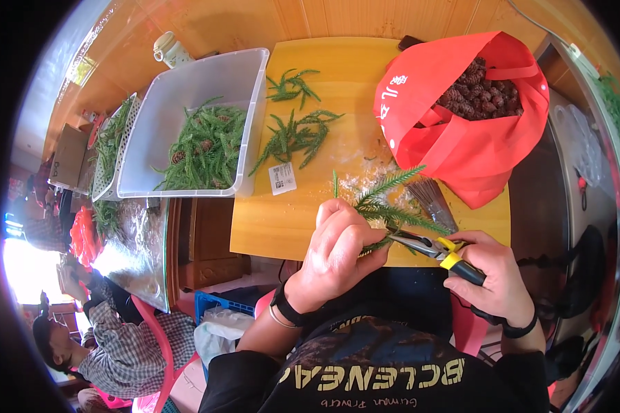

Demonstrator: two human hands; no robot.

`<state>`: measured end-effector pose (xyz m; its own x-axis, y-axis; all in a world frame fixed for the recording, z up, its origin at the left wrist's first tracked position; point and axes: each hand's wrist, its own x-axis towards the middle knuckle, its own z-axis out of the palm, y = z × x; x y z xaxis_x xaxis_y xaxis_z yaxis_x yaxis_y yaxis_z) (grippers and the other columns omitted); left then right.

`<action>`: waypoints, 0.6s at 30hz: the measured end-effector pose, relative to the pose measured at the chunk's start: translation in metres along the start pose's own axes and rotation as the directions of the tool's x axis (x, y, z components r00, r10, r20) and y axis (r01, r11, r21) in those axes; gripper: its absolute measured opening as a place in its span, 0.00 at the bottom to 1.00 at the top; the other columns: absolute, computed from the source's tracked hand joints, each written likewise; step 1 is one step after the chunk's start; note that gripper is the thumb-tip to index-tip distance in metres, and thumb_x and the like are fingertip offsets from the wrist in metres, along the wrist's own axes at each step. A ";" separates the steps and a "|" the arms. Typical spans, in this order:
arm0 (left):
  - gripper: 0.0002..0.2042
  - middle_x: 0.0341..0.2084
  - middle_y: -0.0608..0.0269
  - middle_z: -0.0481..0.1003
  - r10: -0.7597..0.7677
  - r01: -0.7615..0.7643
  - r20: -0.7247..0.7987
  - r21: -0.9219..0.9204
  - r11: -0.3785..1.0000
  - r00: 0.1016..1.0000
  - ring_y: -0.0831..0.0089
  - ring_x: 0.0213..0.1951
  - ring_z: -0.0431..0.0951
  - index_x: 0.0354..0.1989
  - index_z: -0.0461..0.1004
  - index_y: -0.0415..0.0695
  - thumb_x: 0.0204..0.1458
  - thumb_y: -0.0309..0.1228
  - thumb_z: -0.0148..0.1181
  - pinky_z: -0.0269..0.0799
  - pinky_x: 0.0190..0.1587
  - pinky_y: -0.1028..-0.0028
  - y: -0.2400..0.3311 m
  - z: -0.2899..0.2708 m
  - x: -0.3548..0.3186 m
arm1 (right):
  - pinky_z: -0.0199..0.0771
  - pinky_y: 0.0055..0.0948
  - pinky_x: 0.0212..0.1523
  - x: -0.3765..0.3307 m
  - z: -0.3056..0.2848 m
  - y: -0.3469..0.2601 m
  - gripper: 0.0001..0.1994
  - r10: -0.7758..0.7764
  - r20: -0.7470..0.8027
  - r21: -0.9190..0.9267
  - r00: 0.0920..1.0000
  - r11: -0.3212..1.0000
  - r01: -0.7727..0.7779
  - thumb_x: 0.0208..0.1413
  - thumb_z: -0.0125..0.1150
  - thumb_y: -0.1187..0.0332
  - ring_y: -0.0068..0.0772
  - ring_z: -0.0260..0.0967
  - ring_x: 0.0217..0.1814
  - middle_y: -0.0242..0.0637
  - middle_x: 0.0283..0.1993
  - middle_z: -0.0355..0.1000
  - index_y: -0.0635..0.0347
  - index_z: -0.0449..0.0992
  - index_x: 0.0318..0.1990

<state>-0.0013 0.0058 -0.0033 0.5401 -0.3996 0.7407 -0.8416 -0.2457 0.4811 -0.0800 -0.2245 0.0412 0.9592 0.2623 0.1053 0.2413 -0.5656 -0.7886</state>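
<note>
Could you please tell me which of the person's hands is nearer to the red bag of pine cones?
The right hand. It holds pliers just below the red bag. The left hand grips a green sprig further left, away from it.

In my left hand [334,251] I hold a green conifer sprig [386,206]. The pliers [437,253] in my right hand [499,282] have silver-grey jaws and yellow-and-black grips. I wear a black band on each wrist. The tabletop [337,82] is yellow wood, dusted with whitish flecks. The bag [461,144] is red with white lettering and holds brown pine cones [479,96]. The tub [186,89] is translucent white, filled with green sprigs. The label [282,178] is white. My shirt is black with pale yellow print.
</note>
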 end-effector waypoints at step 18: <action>0.10 0.24 0.61 0.71 -0.414 0.495 0.282 -0.354 0.793 0.865 0.66 0.31 0.69 0.27 0.72 0.41 0.37 0.23 0.66 0.63 0.42 0.69 0.000 -0.012 -0.003 | 0.57 0.32 0.23 0.006 0.001 0.003 0.16 0.209 0.140 0.098 0.968 0.970 -0.224 0.44 0.67 0.67 0.41 0.57 0.22 0.42 0.19 0.59 0.65 0.64 0.21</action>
<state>-0.0030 0.0174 0.0000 0.8128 -0.4936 0.3094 -0.3966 -0.0799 0.9145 -0.0733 -0.2240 0.0389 0.9581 0.2454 -0.1479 0.0050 -0.5302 -0.8478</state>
